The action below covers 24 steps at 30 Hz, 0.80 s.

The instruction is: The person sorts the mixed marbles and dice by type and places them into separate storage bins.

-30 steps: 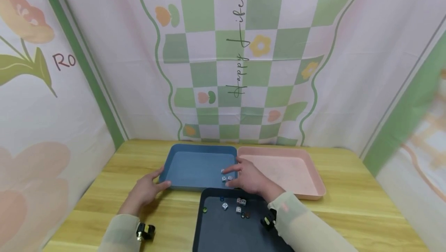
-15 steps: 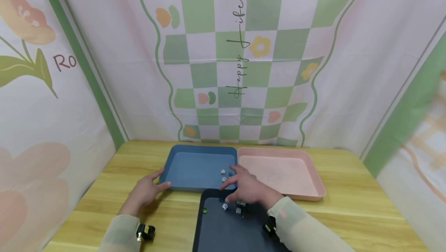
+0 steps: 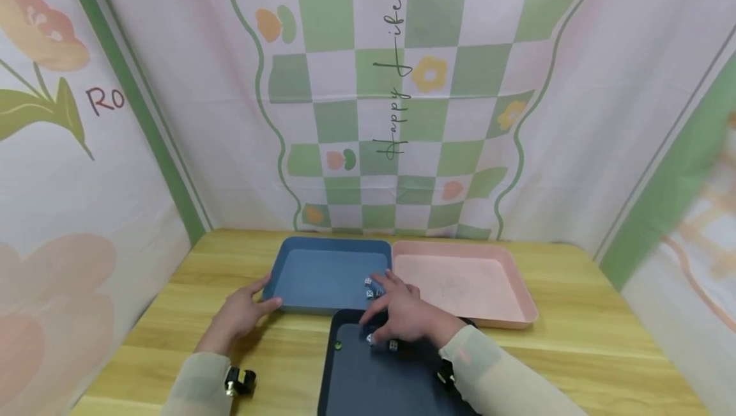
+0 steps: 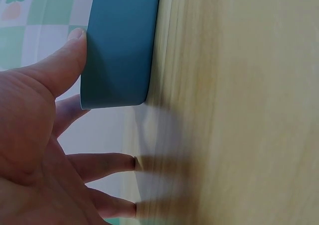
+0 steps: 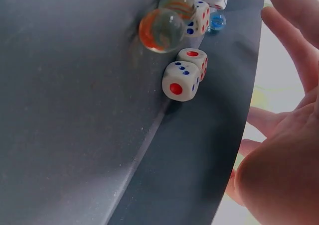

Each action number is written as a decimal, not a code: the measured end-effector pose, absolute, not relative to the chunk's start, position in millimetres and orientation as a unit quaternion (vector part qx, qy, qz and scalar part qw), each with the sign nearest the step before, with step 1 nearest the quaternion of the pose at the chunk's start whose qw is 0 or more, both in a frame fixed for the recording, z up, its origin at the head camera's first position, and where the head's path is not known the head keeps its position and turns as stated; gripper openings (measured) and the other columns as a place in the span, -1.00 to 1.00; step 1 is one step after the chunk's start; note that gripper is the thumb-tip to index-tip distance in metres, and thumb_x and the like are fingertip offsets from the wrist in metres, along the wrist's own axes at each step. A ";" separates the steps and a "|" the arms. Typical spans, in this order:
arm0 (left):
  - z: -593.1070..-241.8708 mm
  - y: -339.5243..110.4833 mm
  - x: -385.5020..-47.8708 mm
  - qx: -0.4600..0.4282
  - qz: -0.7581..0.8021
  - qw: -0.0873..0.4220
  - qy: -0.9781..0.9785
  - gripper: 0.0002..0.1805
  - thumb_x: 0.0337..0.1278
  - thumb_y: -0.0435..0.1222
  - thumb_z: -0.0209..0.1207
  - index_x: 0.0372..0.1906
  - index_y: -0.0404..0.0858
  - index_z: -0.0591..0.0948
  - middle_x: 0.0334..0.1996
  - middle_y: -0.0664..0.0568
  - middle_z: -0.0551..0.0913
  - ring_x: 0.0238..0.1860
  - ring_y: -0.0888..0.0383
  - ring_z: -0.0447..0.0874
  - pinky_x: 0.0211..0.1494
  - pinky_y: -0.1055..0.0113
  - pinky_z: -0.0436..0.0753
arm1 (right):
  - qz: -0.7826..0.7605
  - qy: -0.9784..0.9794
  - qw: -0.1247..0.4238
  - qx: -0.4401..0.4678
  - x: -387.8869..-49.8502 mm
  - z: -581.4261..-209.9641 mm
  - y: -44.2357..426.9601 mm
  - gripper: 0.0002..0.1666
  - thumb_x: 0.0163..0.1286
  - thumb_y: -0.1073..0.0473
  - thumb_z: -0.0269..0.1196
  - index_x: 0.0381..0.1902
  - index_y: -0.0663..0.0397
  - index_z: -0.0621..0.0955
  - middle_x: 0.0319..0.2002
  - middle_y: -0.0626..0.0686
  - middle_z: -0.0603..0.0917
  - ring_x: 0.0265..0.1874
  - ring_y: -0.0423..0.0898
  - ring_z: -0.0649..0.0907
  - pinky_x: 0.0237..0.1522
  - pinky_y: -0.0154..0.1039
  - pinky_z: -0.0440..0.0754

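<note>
While a white die lies in the dark tray close by its thumb, the right hand holds its fingers loosely apart, grasping nothing; whether the thumb touches the die, I cannot tell. More dice and glass marbles sit in that tray. Beyond, two dice show in the blue tray, whose corner the left hand touches, fingers spread. Alongside it, the pink tray rests on the wooden counter.

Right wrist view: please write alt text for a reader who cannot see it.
Four white dice and three marbles, one of them blue, lie in a dark tray; the right hand shows at the picture's right edge.
</note>
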<state>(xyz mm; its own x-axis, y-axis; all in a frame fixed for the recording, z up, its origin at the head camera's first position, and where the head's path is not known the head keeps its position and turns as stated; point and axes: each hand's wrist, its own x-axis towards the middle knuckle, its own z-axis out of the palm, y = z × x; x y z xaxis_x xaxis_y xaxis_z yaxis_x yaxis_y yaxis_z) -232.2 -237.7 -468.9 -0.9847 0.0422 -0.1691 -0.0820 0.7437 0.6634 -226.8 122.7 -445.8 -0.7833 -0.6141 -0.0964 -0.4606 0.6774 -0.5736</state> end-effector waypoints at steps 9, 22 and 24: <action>-468.5 -237.3 -231.1 -0.007 0.354 0.089 0.931 -0.15 0.30 0.13 0.20 0.57 -0.06 0.18 0.45 -0.35 0.19 0.40 -0.43 0.12 0.33 -0.38 0.17 | -0.238 0.909 0.143 -0.312 -222.9 -444.7 122.2 -0.81 0.12 -0.07 0.51 -0.29 -0.55 0.76 0.57 0.15 0.03 0.51 0.31 -0.20 0.28 0.48 -0.13; -467.7 -237.0 -231.1 -0.008 0.345 0.089 0.934 -0.14 0.30 0.14 0.20 0.57 -0.06 0.17 0.45 -0.36 0.19 0.39 -0.44 0.12 0.33 -0.38 0.16 | -0.207 0.912 0.139 -0.326 -221.6 -446.8 121.4 -0.81 0.10 -0.09 0.52 -0.34 -0.60 0.74 0.55 0.14 0.09 0.50 0.33 -0.15 0.27 0.49 -0.11; -467.9 -236.9 -232.0 -0.008 0.343 0.089 0.935 -0.14 0.30 0.14 0.19 0.57 -0.06 0.17 0.45 -0.37 0.19 0.39 -0.45 0.12 0.32 -0.39 0.15 | -0.196 0.915 0.134 -0.327 -221.2 -447.1 120.9 -0.80 0.10 -0.09 0.53 -0.35 -0.62 0.74 0.55 0.13 0.10 0.50 0.32 -0.14 0.27 0.49 -0.10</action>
